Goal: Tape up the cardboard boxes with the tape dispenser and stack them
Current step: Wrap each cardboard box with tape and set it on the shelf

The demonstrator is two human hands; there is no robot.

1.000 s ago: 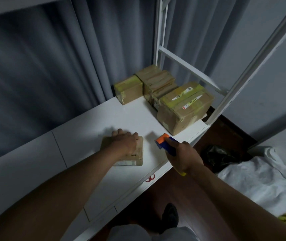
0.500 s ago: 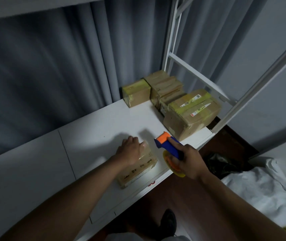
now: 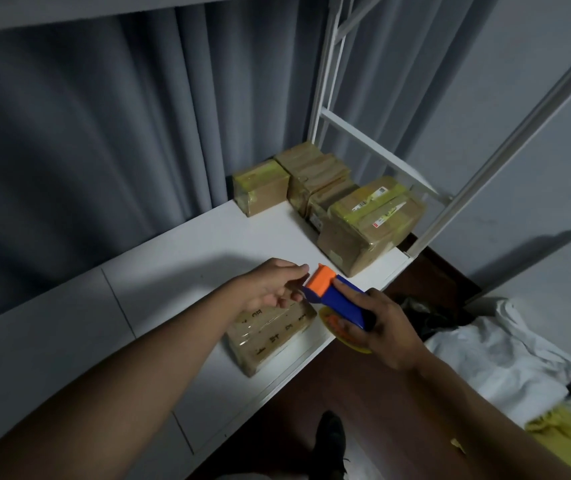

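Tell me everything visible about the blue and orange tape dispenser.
The blue and orange plastic tape dispenser has a blue handle, an orange head with a toothed cutting edge, and a yellowish tape roll below. The right hand grips its handle and holds it above the front edge of the white table, head pointing up and away. The left hand reaches to the toothed edge with its fingertips; whether it pinches tape there cannot be told.

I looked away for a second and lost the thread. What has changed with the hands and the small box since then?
The left hand has let go of the small box and lifted to the orange head of the tape dispenser, fingers at its toothed edge. The box was turned and now lies near the table edge. The right hand still grips the dispenser. The boxes at the back stayed put.
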